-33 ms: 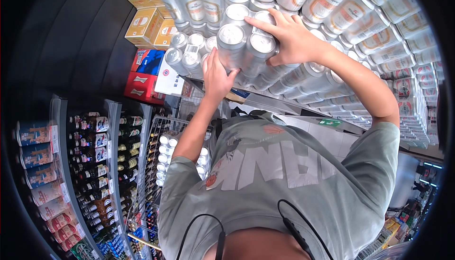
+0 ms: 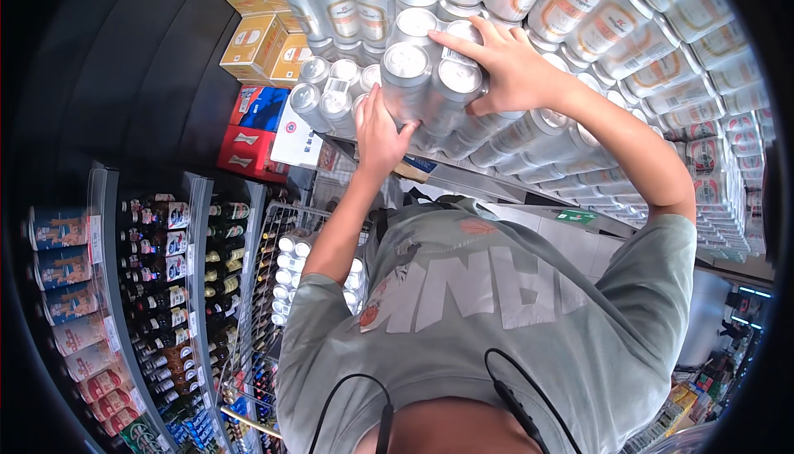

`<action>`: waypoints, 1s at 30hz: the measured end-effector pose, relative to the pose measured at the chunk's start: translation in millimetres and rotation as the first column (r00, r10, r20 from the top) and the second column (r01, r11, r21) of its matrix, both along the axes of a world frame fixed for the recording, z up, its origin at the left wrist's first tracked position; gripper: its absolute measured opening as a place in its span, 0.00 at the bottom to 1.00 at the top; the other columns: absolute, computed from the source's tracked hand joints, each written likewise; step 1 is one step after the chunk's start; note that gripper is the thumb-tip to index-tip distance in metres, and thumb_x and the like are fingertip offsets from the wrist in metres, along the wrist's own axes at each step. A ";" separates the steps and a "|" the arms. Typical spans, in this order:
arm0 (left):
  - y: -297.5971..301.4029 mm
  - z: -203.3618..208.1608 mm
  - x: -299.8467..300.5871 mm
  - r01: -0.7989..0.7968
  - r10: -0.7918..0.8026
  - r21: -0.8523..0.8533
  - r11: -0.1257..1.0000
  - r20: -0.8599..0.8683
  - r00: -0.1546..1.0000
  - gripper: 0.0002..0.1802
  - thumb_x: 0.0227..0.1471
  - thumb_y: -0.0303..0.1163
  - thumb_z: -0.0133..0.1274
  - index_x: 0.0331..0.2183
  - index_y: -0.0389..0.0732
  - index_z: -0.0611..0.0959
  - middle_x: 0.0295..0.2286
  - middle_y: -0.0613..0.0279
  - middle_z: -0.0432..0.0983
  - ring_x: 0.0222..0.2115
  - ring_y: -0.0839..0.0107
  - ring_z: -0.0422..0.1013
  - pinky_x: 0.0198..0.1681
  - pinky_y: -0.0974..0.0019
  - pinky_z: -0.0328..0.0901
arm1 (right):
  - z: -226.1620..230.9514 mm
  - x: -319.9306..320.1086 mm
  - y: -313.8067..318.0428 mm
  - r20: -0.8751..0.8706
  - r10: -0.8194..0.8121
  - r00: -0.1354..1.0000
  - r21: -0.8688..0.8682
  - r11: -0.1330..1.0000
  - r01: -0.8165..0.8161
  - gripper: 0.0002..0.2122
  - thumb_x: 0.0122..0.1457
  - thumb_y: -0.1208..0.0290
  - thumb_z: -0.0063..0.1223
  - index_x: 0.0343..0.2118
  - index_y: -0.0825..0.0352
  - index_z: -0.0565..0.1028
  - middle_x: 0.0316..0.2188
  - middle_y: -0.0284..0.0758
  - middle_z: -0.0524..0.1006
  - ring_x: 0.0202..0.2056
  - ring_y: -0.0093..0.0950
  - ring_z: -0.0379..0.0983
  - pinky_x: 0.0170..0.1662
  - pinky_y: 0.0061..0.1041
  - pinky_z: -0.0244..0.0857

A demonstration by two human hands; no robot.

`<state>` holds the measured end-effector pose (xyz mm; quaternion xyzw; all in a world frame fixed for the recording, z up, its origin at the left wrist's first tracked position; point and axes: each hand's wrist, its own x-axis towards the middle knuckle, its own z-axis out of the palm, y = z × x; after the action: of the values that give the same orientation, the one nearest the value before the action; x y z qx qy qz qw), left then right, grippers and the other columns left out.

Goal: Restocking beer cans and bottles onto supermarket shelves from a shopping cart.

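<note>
A shrink-wrapped pack of silver cans (image 2: 430,82) is gripped between both hands, raised against a tall stack of like packs (image 2: 628,32) that fills the upper right of the view. The left hand (image 2: 382,136) is pressed flat against the pack's lower left side, fingers spread and pointing upward along the cans. The right hand (image 2: 509,69) is laid over the top right of the pack, its fingers splayed across the can tops and curled over the edge. The pack appears to be resting partly on the stacked cans beneath it, though the contact is hidden by the hands.

Just left of the pack, more silver cans (image 2: 327,90) are seen, and beyond them yellow cartons (image 2: 265,53) and red and blue cartons (image 2: 252,127) are stacked. Below the left forearm a wire cart (image 2: 265,305) holding white-capped bottles (image 2: 289,276) is visible. Shelves of bottles (image 2: 165,289) run down the left side, with large cans (image 2: 62,272) at the far left. A grey printed shirt (image 2: 496,322) is worn by the person.
</note>
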<state>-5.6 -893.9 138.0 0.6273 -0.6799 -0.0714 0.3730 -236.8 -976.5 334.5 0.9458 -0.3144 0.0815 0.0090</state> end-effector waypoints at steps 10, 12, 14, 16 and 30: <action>15.6 -5.3 -11.0 -0.079 0.082 -0.133 0.988 0.016 0.997 0.49 0.46 0.37 0.66 0.61 0.25 0.61 0.61 0.37 0.61 0.64 0.45 0.55 0.68 0.46 0.48 | 16.0 10.3 0.7 -0.088 -0.081 0.993 0.172 0.981 0.095 0.53 0.34 0.57 0.72 0.69 0.37 0.56 0.55 0.50 0.67 0.58 0.49 0.66 0.60 0.50 0.58; 31.4 -11.8 -22.3 -0.150 0.154 -0.114 0.982 0.027 0.988 0.47 0.48 0.35 0.64 0.62 0.26 0.60 0.62 0.38 0.59 0.65 0.45 0.53 0.68 0.45 0.47 | 14.7 9.0 -0.2 -0.052 -0.074 0.996 0.219 0.972 0.084 0.52 0.34 0.56 0.71 0.69 0.37 0.58 0.54 0.51 0.68 0.55 0.50 0.69 0.60 0.48 0.60; 62.4 -26.2 -33.0 -0.116 0.114 -0.092 0.989 -0.023 0.993 0.47 0.48 0.30 0.61 0.64 0.27 0.58 0.64 0.41 0.56 0.67 0.45 0.50 0.69 0.46 0.46 | 9.2 6.1 -2.5 -0.010 -0.060 0.998 0.222 0.973 0.060 0.52 0.34 0.57 0.71 0.69 0.36 0.58 0.53 0.51 0.68 0.54 0.51 0.70 0.60 0.48 0.60; 104.8 -49.9 -47.0 -0.079 0.074 -0.071 0.994 -0.077 0.994 0.47 0.46 0.28 0.61 0.64 0.29 0.58 0.64 0.43 0.56 0.67 0.45 0.50 0.69 0.47 0.46 | 1.9 1.9 -6.6 -0.014 -0.060 0.998 0.202 0.977 0.062 0.50 0.36 0.54 0.69 0.69 0.33 0.58 0.63 0.58 0.61 0.63 0.54 0.62 0.65 0.51 0.52; 500.3 -178.3 -161.3 -0.184 0.543 0.846 0.500 -0.141 0.828 0.29 0.55 0.47 0.55 0.53 0.40 0.77 0.50 0.44 0.76 0.49 0.44 0.73 0.54 0.49 0.68 | -44.0 4.6 -76.5 0.138 0.075 0.988 0.114 0.989 -0.091 0.50 0.35 0.44 0.68 0.68 0.37 0.61 0.63 0.56 0.63 0.61 0.54 0.64 0.63 0.43 0.59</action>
<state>-166.8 -393.6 -40.3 0.8293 -0.3315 -0.4114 0.1821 -232.2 -1052.9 290.6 0.9493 -0.2788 0.1257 -0.0725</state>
